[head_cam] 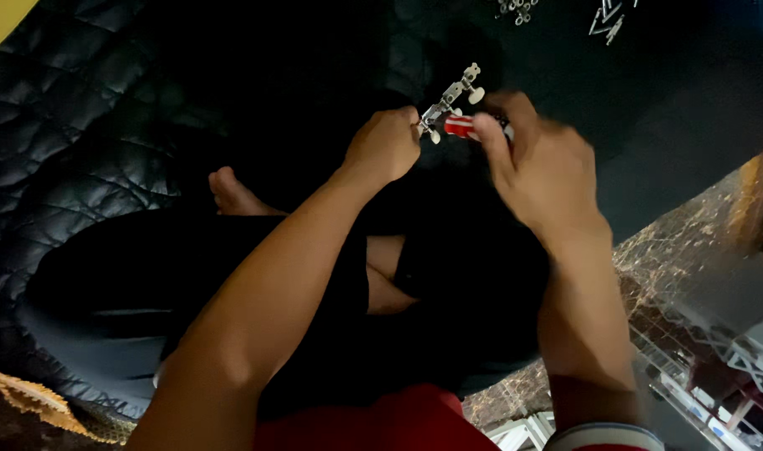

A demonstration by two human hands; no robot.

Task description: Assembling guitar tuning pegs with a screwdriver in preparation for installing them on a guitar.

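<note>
A: What is the left hand doing?

B: It is curling shut around the lower end of a small metal part, a silver strip with pale round knobs. The fingers are closing tight on it, and the strip is angling up toward one o'clock from the fist.

A: And the right hand?

B: It is sitting just at three o'clock of the left one, fingers folding narrowly around a red-and-white handled tool. Only the striped handle end is showing; the tip is meeting the metal part near its lower end, though the exact contact is blurring out.

A: Where is all that sitting in the view?

B: Slightly above centre, toward twelve o'clock, held up over the person's lap. Both forearms are reaching in from six o'clock.

A: What is lying around them?

B: A dark quilted mat is spreading from nine o'clock to eleven o'clock. A bare foot is poking out at nine o'clock of the left wrist, with the legs crossing in dark clothing below. Small metal pieces are lying on the dark surface at twelve to one o'clock, well apart from the hands. A marbled floor is showing at four o'clock.
</note>
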